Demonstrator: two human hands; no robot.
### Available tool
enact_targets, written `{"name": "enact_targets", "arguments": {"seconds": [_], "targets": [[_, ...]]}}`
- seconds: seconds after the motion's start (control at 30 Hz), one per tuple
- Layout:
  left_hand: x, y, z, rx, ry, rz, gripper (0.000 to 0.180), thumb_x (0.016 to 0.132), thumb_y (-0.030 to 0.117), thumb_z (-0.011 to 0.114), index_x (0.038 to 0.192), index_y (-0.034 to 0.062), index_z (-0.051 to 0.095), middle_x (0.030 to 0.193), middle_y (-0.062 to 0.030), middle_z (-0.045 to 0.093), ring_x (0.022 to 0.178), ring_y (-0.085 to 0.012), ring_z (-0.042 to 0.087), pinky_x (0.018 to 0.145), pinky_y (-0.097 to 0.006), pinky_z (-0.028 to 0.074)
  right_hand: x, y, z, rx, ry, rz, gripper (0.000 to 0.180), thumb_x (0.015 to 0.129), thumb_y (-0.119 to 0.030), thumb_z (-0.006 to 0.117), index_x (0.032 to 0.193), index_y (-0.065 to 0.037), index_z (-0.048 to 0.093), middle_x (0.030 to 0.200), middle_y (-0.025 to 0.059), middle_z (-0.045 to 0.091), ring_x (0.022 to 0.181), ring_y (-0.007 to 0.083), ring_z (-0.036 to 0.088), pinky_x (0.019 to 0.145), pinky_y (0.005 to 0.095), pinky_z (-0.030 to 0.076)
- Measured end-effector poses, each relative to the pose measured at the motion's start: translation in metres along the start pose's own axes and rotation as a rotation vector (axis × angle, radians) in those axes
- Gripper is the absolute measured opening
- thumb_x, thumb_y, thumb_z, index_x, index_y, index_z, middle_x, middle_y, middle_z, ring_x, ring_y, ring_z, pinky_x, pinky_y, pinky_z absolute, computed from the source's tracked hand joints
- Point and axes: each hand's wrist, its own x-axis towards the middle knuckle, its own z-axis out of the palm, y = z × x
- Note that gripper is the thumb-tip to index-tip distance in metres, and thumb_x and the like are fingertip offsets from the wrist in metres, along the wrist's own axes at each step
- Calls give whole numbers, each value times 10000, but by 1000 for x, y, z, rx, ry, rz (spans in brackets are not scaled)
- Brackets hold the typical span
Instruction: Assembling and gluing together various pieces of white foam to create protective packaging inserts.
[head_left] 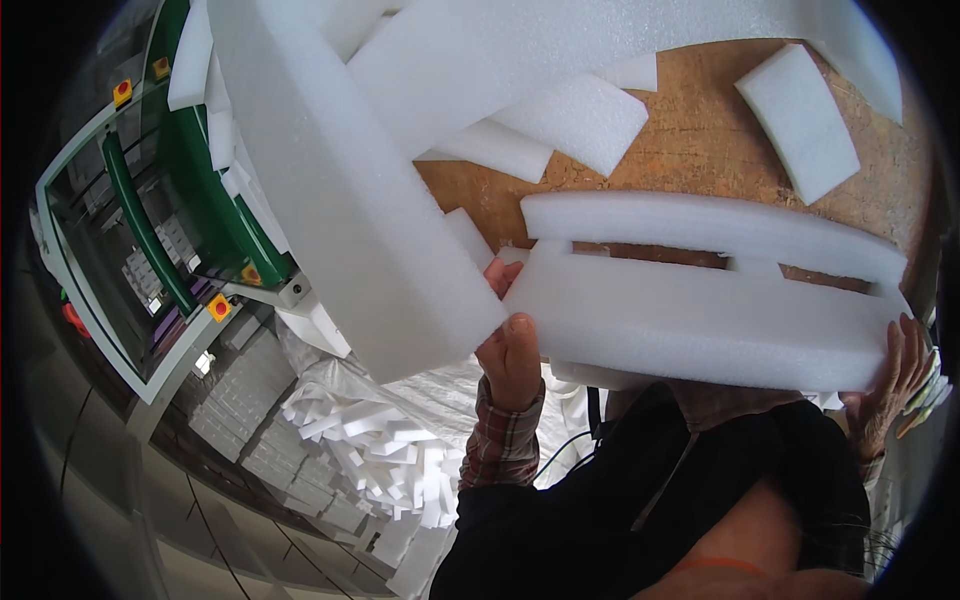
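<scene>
Head cam: tiled-floor room, one green-and-grey machine (200, 200) off left, one scuffed wooden tabletop (700, 130) strewn with white foam, one heap of foam scraps (400, 470) below. One big slab (350, 200) angles in from upper left. One foam piece with two slots (700, 318) sits at the table's near edge, one loose block (805, 130) beyond. Two hands: left (512, 358) curled round its left end, thumb uppermost; right (888, 385) half-closed, gripping its right end.

Left hand (512, 362), thumb upright, well apart from right hand (888, 388), its fingers extended side by side
</scene>
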Motion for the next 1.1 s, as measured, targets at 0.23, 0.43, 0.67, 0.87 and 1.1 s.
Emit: {"name": "enact_targets", "arguments": {"seconds": [0.23,0.43,0.67,0.87,1.1], "targets": [[6,-11,-30,-104,-323,-247,852,787,606,571,1310,-45,405,1257,-173,482,1127,-268,461,961,-380,353,-17,6,-13,510,174,649,779,852,-558,486,1390,-16,330,1399,215,359,1291,368,339,1046,495,284],[5,-8,-44,-344,-247,-353,732,753,426,711,1258,-26,436,1147,-125,558,975,-221,563,831,-320,453,-36,32,-20,1192,50,1073,783,793,-488,642,1309,55,417,1225,231,518,1076,334,529,915,426,438],[14,-22,-44,-345,-327,-360,705,778,474,692,1229,-12,452,1131,-107,564,934,-207,577,808,-317,469,-25,41,-30,1385,-102,1004,777,763,-485,679,1253,81,467,1096,236,583,936,337,593,800,398,505],[20,-29,-49,-333,-325,-400,695,795,489,672,1225,-10,453,1132,-101,566,943,-200,577,813,-322,470,-20,41,-31,1409,-82,1047,772,761,-477,686,1241,89,472,1067,234,593,917,335,605,794,400,510],[21,-26,-46,-332,-325,-339,597,841,407,645,1189,-42,463,1085,-122,575,928,-201,576,827,-319,453,-22,42,-19,1420,-85,925,702,769,-485,676,1152,81,519,994,212,612,844,307,623,773,373,519]]}}
